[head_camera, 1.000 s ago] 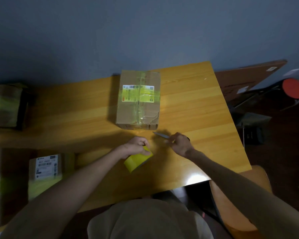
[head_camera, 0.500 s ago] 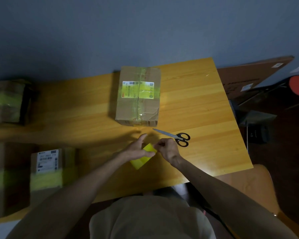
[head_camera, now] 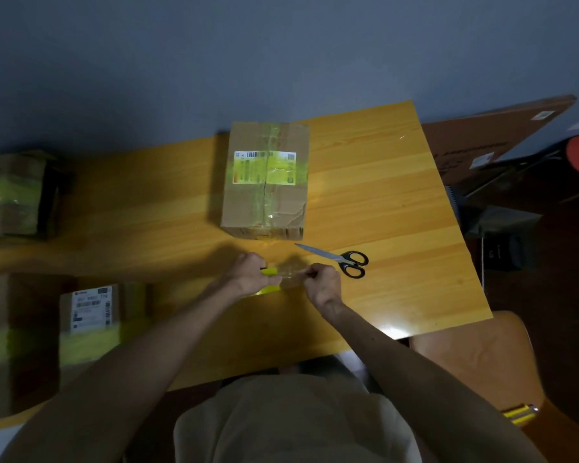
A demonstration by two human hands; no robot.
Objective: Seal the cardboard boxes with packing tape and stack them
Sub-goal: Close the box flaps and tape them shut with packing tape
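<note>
Yellow tape roll (head_camera: 268, 271) gripped in left hand (head_camera: 248, 277); right hand (head_camera: 323, 284) pinches its free end, strip (head_camera: 291, 279) stretched between; next, probably press it along the cardboard box (head_camera: 264, 182).

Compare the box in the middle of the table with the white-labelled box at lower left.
The middle box has its label under yellow-green tape; the lower-left box has a white label above its tape band. The middle box's near corner is crumpled; the lower-left box shows no crumpling. Both are taped brown cardboard.
</note>
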